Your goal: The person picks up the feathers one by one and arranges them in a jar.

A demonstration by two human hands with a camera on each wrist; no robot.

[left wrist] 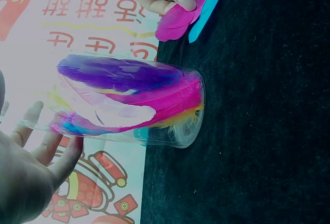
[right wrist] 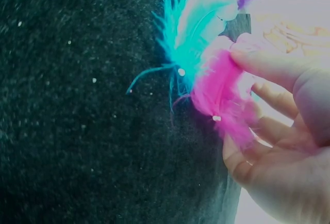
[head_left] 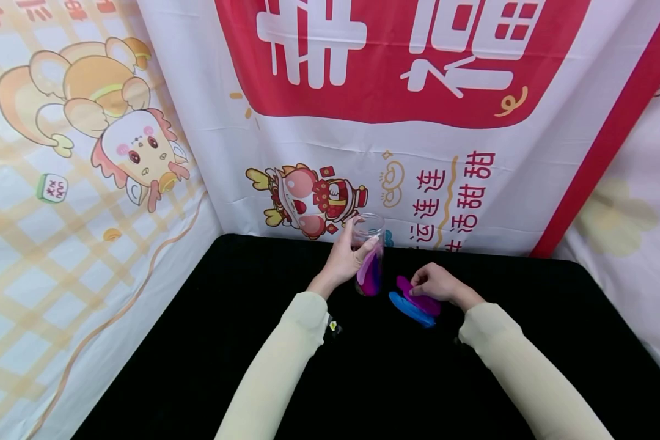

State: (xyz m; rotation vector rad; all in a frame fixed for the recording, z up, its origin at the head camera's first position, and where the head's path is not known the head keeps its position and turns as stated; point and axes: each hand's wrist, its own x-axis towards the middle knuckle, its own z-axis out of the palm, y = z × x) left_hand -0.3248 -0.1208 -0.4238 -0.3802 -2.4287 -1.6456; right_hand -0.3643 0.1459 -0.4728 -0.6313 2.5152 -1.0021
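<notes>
My left hand (head_left: 343,256) grips a clear cylindrical cup (head_left: 378,247) near its rim, and the cup stands upright on the black table. Inside the cup lie several feathers: a purple feather (left wrist: 118,74), a magenta feather (left wrist: 172,97), a white feather (left wrist: 105,108), plus bits of yellow, orange and blue. To the right of the cup, my right hand (head_left: 439,283) pinches another magenta feather (right wrist: 216,79) between thumb and fingers. Just beside that feather is a bright blue feather (head_left: 412,310), nearer to me; its fluffy end shows in the right wrist view.
A black-covered table (head_left: 242,366) spreads under both arms. Right behind the cup hangs a white cloth backdrop (head_left: 231,134) with red lettering and cartoon figures. A checked cloth (head_left: 44,256) stands along the left side, another white cloth along the right.
</notes>
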